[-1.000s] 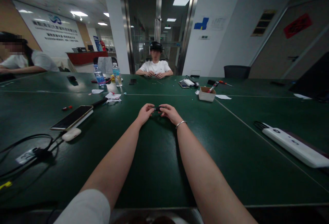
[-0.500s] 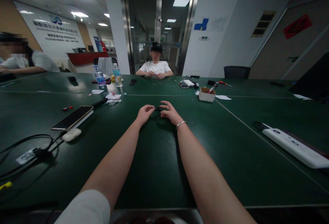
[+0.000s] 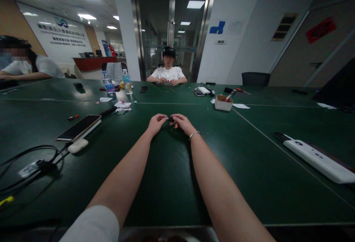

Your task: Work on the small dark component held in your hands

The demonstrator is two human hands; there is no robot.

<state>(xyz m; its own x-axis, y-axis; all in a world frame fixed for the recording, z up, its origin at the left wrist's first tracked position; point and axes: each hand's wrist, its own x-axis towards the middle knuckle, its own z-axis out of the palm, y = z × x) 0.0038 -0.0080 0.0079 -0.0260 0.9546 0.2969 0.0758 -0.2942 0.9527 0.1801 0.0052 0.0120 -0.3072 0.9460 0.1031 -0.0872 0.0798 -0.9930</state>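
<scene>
Left hand (image 3: 156, 124) and right hand (image 3: 183, 124) pinch a small black piece (image 3: 170, 118) — phone (image 3: 79, 128) leftward, box (image 3: 222, 105) ahead-right, white case (image 3: 321, 162) rightward — its marking (image 3: 318, 156) unclear.

On the wall sign (image 3: 62, 31) to your far left, the top line of Chinese lettering seems to end in "有限公司". You see markings too blurred to read on the cable label (image 3: 27, 169), near left, and red door sign (image 3: 321, 29), far right.

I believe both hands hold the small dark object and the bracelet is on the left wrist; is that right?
Wrong wrist: the head view shows the bracelet on the right one. The left hand and right hand hold the small dark object.
</scene>
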